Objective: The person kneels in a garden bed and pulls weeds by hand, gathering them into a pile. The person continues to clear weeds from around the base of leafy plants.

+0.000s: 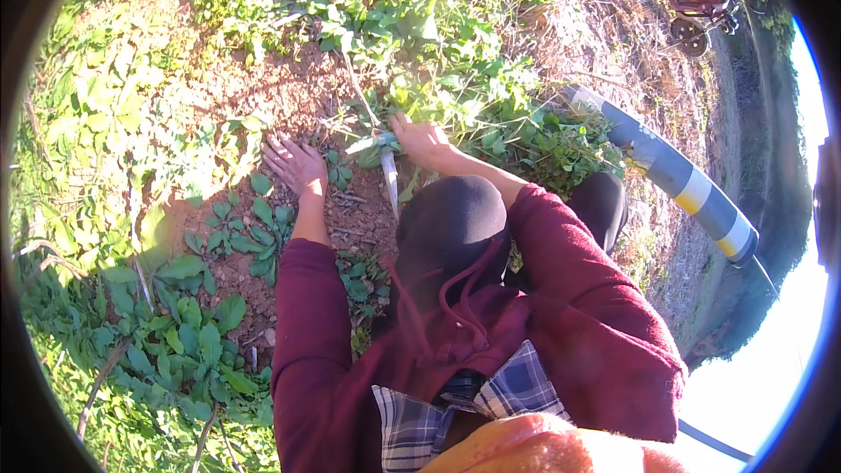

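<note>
My left hand rests palm down on reddish soil and low leaves, its fingers a little apart and nothing seen in it. To its right, my right hand reaches into leafy weeds with its fingers curled downward. A pale green piece, leaf or tool part, meets its thumb side; I cannot tell whether the hand grips it. Below this piece a narrow whitish strip points towards my dark-clad knee. A thin dry stalk slants above it.
Broad-leaved plants grow at the left. Cut-looking greenery lies beside my other knee. A curved grey, white and yellow striped band extends on the right. A red wheeled vehicle stands on dry grass beyond.
</note>
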{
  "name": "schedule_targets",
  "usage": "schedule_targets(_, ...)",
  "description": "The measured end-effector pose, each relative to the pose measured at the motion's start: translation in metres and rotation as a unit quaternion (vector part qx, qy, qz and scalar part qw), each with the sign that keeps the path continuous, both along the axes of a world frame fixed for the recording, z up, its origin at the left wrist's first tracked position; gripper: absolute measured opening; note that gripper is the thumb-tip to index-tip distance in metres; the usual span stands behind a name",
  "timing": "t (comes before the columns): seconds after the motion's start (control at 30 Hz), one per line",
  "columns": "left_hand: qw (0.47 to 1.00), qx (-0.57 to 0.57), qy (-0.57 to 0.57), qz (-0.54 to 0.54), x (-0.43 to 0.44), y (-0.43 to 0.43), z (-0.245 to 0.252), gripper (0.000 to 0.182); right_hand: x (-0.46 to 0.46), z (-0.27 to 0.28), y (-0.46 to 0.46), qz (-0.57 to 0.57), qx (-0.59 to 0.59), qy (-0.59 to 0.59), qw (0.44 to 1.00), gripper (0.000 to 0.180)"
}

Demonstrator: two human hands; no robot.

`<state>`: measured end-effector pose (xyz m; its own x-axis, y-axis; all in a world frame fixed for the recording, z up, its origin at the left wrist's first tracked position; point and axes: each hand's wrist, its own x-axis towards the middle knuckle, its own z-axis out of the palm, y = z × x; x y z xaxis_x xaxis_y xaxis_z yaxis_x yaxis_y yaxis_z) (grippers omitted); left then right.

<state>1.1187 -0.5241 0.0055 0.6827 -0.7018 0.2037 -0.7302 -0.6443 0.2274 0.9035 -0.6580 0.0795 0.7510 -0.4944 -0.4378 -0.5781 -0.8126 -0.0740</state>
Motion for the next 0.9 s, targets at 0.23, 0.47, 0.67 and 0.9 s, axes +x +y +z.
schedule_targets(0.23,0.999,0.002,-0.043,-0.025,-0.014,-0.002,-0.014,0.061,-0.010,-0.050,-0.018,0.057,0.005,-0.003,0.998,0.080)
schedule_targets(0.47,0.997,0.050,-0.053,0.021,-0.004,-0.001,-0.007,0.062,0.017,-0.036,-0.021,0.014,0.060,0.043,0.997,0.033)
schedule_targets(0.67,0.997,0.046,-0.060,0.026,-0.003,0.002,-0.014,0.060,0.037,-0.023,-0.015,-0.037,0.052,0.122,0.991,0.018)
schedule_targets(0.9,0.994,0.057,-0.083,0.041,-0.007,-0.001,-0.011,0.063,0.025,-0.035,-0.021,-0.014,0.088,0.078,0.993,0.017)
